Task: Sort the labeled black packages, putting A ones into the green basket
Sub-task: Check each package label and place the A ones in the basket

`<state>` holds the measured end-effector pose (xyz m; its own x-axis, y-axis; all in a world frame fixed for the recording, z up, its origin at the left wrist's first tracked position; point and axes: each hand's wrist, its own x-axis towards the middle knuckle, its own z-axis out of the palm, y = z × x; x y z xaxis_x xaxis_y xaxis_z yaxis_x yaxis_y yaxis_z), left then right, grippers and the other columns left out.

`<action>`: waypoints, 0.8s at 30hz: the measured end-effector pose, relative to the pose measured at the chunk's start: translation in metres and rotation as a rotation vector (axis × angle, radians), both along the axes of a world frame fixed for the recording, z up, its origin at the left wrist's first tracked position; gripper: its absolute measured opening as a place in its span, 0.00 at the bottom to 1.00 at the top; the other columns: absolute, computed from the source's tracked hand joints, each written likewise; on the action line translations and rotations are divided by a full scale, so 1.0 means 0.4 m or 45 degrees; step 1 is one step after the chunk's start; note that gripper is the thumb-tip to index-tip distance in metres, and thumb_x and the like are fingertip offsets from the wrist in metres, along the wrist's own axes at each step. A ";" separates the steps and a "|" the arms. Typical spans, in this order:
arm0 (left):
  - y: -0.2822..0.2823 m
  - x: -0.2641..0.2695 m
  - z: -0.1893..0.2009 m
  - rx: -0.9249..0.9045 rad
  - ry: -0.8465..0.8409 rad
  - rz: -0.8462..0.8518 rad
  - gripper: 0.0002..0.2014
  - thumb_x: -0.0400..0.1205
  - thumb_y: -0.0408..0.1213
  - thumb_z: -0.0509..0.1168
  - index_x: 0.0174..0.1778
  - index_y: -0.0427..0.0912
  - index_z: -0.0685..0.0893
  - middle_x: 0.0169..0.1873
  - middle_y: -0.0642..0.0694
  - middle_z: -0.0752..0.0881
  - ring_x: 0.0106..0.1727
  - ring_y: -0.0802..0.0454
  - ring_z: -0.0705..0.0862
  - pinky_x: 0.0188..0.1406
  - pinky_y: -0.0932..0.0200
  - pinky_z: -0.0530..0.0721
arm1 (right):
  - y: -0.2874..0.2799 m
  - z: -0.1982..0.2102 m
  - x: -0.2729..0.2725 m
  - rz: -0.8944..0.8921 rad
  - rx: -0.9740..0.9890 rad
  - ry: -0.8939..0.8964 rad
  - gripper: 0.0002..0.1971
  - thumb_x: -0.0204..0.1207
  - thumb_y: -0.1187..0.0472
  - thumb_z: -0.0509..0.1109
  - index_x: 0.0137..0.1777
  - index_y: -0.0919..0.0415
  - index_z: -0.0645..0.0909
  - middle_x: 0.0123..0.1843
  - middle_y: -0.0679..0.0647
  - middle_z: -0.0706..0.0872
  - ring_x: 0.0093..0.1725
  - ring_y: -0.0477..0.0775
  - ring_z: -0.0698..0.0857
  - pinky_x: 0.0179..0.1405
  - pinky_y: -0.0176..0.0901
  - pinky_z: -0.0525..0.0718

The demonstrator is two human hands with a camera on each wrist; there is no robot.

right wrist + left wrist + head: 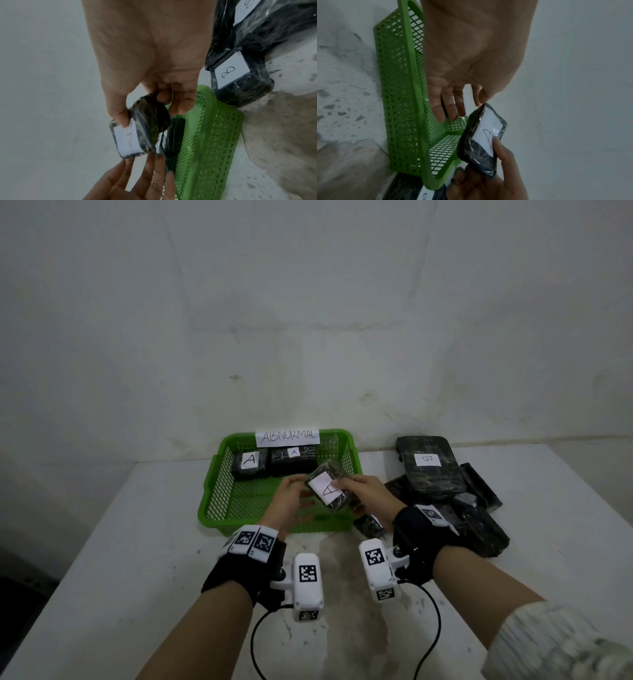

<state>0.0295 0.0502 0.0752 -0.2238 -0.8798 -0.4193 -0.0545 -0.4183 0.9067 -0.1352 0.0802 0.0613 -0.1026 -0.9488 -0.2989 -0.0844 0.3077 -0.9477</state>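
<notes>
I see my right hand [366, 491] gripping a small black package [328, 487] with a white label marked A, held in the air above the near right part of the green basket [219, 491]. In the right wrist view the thumb presses on the label face while the other fingers [181, 106] curl round the back of the package, so that hand is grasping it firmly. The package is tilted, one corner raised toward the far side. My left hand [291, 501] is just beside it on the left, palm turned up under the package's left end. In the left wrist view its fingers [452, 108] are stretched out and relaxed, and the index fingertip and thumb meet the package's upper corner; I cannot tell whether they pinch it or only touch it. Inside the basket, against the far wall, two more black packages lie side by side: one with a large A label [249, 465] on the left and one with a small A label [294, 460] to its right. A white paper sign reading ABNORMAL [287, 437] is fixed on the basket's far rim. To the right of the basket, on the pale table [102, 542], sits a heap of black packages [472, 508], the topmost one showing a B label [427, 459].
</notes>
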 end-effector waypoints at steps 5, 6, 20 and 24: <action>-0.049 0.019 0.001 -0.128 0.090 -0.104 0.17 0.83 0.32 0.62 0.68 0.46 0.73 0.60 0.40 0.80 0.54 0.45 0.82 0.39 0.52 0.85 | -0.047 0.004 0.023 0.103 0.134 0.150 0.22 0.76 0.45 0.71 0.60 0.63 0.86 0.59 0.60 0.88 0.59 0.59 0.84 0.57 0.47 0.78; -0.069 0.020 -0.004 -0.201 0.009 -0.116 0.20 0.81 0.27 0.63 0.67 0.47 0.74 0.61 0.37 0.79 0.56 0.43 0.82 0.42 0.50 0.87 | -0.055 0.007 0.030 0.136 0.144 0.173 0.23 0.76 0.45 0.71 0.63 0.62 0.84 0.62 0.58 0.87 0.62 0.57 0.83 0.59 0.45 0.76; -0.339 0.080 -0.072 -0.538 -0.996 -0.155 0.19 0.81 0.42 0.64 0.69 0.51 0.77 0.67 0.43 0.78 0.69 0.39 0.75 0.71 0.42 0.72 | -0.229 -0.037 0.057 -0.644 0.376 -0.599 0.11 0.80 0.58 0.70 0.40 0.65 0.77 0.36 0.59 0.80 0.30 0.53 0.76 0.11 0.31 0.73; -0.372 0.154 -0.102 -0.432 -1.285 0.094 0.27 0.80 0.45 0.63 0.76 0.50 0.68 0.78 0.37 0.62 0.79 0.37 0.57 0.79 0.41 0.54 | -0.289 -0.068 0.048 -0.621 0.534 -0.516 0.17 0.80 0.50 0.69 0.40 0.65 0.77 0.34 0.62 0.81 0.27 0.58 0.78 0.07 0.31 0.71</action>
<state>0.0911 -0.0985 0.0343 0.1486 -0.9826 -0.1112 -0.8303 -0.1850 0.5257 -0.1161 -0.0354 0.0341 -0.2866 -0.6226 -0.7282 0.4834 0.5622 -0.6710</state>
